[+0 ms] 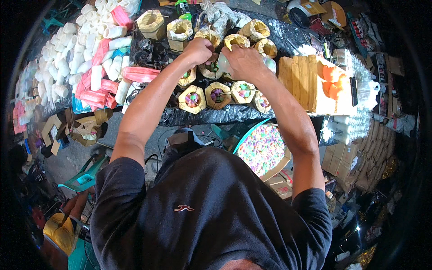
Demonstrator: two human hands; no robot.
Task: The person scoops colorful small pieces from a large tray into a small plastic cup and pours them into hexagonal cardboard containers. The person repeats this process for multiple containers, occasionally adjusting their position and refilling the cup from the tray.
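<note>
Here stood hexagonal moulds (pixel 178 45), grouped on black sheeting (pixel 202 116); right hand (pixel 245 64) over them, apparently gripping a translucent piece (pixel 223 63); left hand (pixel 198 51), hold indeterminable. Steady, level handling probably suited the open rims.

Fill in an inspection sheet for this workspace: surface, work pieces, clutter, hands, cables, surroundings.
Surface: black plastic sheet, wrinkled along the near edge.
Work pieces: hollow hexagonal blocks in loose rows; the nearest hold coloured bits.
Clutter: white cylinders heaped left, pink bundles among them; green bottle at the far edge.
Hands: left hand and right hand over the blocks, fingers bent; grip unclear.
Cables: thin dark cord near the floor, route unclear.
Surroundings: teal tub of coloured pieces, near side; another person, lower left.
</note>
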